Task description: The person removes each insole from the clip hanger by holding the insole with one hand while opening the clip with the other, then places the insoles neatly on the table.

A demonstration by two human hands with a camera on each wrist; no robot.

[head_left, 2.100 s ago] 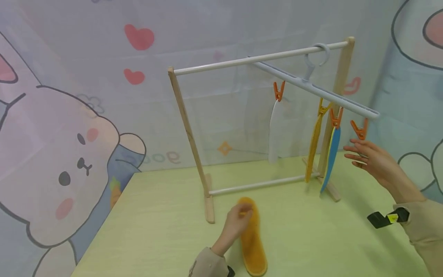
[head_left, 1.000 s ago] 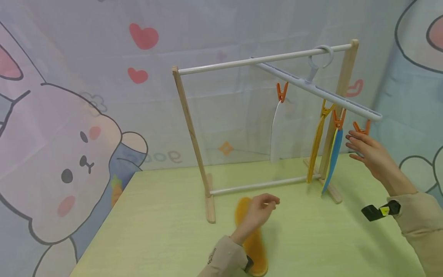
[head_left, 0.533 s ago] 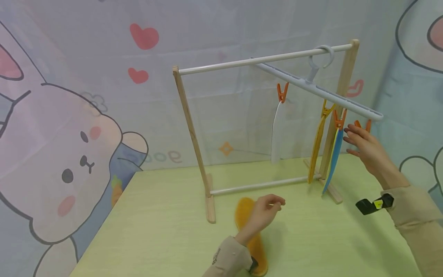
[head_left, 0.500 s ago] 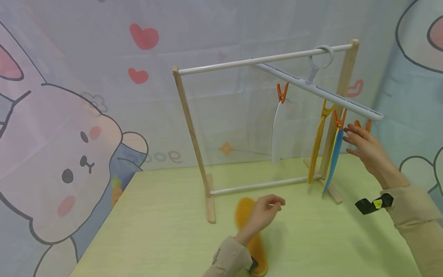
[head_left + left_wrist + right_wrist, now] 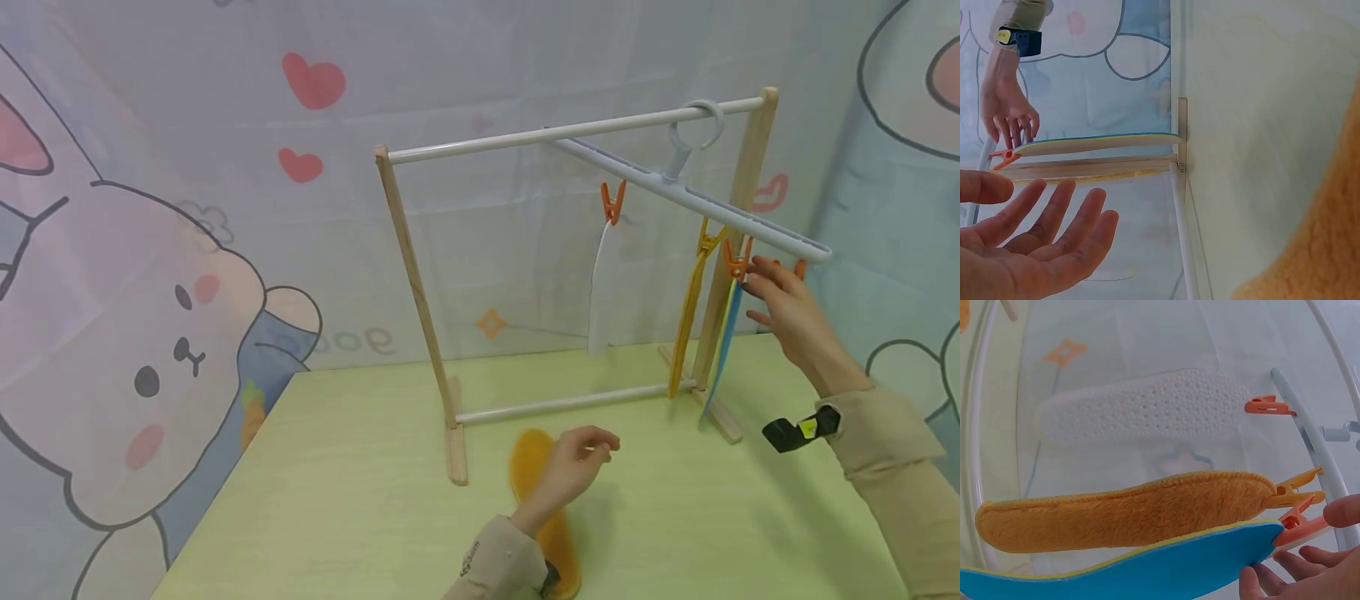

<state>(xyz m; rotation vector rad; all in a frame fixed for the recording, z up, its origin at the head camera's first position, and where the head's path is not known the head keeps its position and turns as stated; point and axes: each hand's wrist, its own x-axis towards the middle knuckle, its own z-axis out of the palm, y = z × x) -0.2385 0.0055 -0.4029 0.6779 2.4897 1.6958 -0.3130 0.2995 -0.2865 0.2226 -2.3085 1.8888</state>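
Observation:
Several clothespins hang from the pale grey hanger (image 5: 738, 218). One orange clothespin (image 5: 737, 267) bites the top of a blue insole (image 5: 722, 354) with a yellow edge. At that clothespin is my right hand (image 5: 798, 321), fingertips against or very near it and the insole's top; contact is hard to tell. In the right wrist view, the thumb stands apart from the fingers. Another orange clothespin (image 5: 800, 268) shows partly behind this hand. My left hand (image 5: 572, 471) hovers over a fuzzy orange insole (image 5: 528, 458) on the table, fingers loosely bent, holding nothing.
A fuzzy orange insole (image 5: 686, 333) hangs from a yellow clothespin (image 5: 707, 243). Farther back, a white insole (image 5: 598, 292) hangs from an orange one (image 5: 612, 204). The hanger hooks over the rack's white top bar (image 5: 480, 146), between wooden posts (image 5: 408, 258).
My right hand has moved left, past the end clothespin to the one on the blue insole, which now shows narrower. My left hand has moved right from the orange insole and then stayed.

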